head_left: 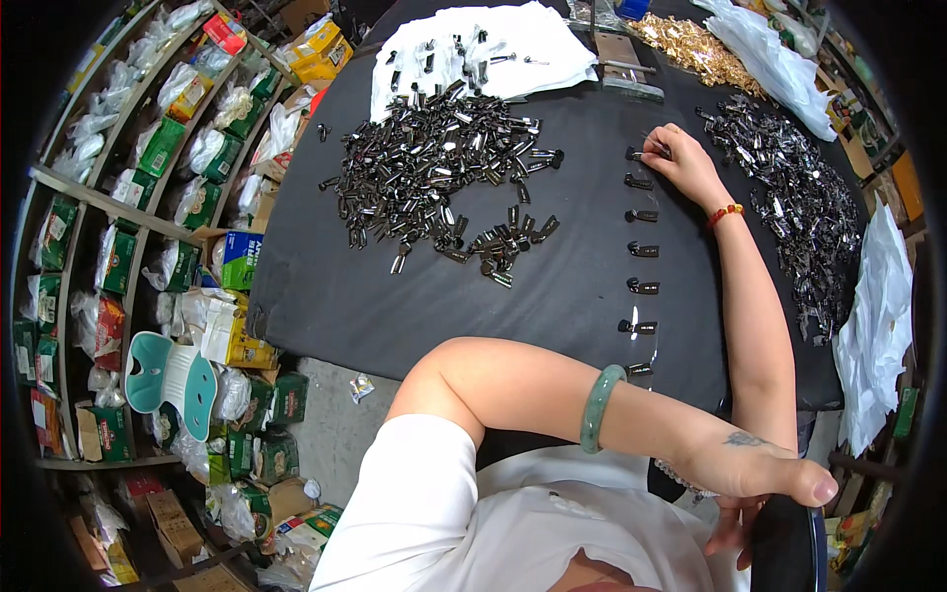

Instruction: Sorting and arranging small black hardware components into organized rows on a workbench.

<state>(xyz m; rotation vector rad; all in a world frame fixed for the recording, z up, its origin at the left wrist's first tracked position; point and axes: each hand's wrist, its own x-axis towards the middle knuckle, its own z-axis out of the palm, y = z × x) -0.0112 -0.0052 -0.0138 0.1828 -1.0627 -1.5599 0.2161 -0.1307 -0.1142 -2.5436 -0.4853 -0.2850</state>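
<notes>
My right hand [681,163], with a red beaded bracelet, is closed in a pinch at the top of a column of small black metal pieces that look like zipper pulls [643,251]. A thin shiny bit shows between its fingers, and one black piece lies at the fingertips. My left forearm, wearing a green bangle [599,409], crosses in front of me. My left hand [755,474] is wrapped round a dark flat thing with a blue edge [789,543], perhaps a phone. Left of the column lies a large pile of black pulls [424,163].
White plastic [552,44] with loose pulls lies at the back, beside a metal fixture [623,67]. A gold heap [695,49] and a shiny black heap [779,187] lie to the right. Packed shelves [84,197] and a white-green plastic seat [173,383] stand left.
</notes>
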